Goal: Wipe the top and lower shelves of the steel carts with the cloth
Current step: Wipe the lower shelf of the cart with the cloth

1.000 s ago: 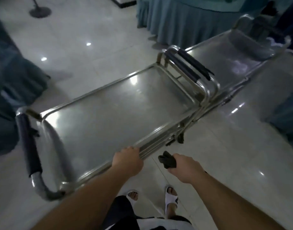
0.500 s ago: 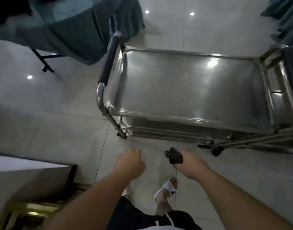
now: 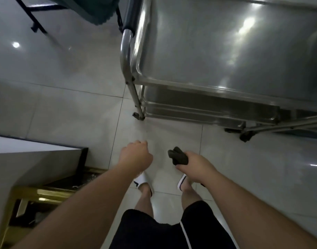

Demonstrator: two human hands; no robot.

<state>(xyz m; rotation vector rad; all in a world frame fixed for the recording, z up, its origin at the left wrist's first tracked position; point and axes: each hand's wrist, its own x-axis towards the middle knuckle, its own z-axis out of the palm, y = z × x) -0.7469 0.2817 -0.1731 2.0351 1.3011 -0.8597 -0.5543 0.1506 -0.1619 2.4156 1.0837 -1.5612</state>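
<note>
The right hand (image 3: 195, 167) is curled around a dark, bunched cloth (image 3: 178, 157), which sticks out from the thumb side of the fist, toward the left hand and slightly forward. The cloth hangs in the air over the tiled floor (image 3: 73, 108), touching nothing but the hand that grips it. The left hand (image 3: 136, 155) is clenched into a loose fist just beside it and holds nothing; a small gap of floor shows between the two hands. The steel cart (image 3: 226, 51) stands ahead and to the right, well apart from both hands, its top shelf bare and shining with light reflections. Below the near rim, the edge of the lower shelf (image 3: 199, 112) shows, and the cart's curved handle (image 3: 125, 51) runs along its left end. White slippers (image 3: 141, 182) show below the hands. A gold-framed piece of furniture (image 3: 37, 193) sits at the lower left.
</note>
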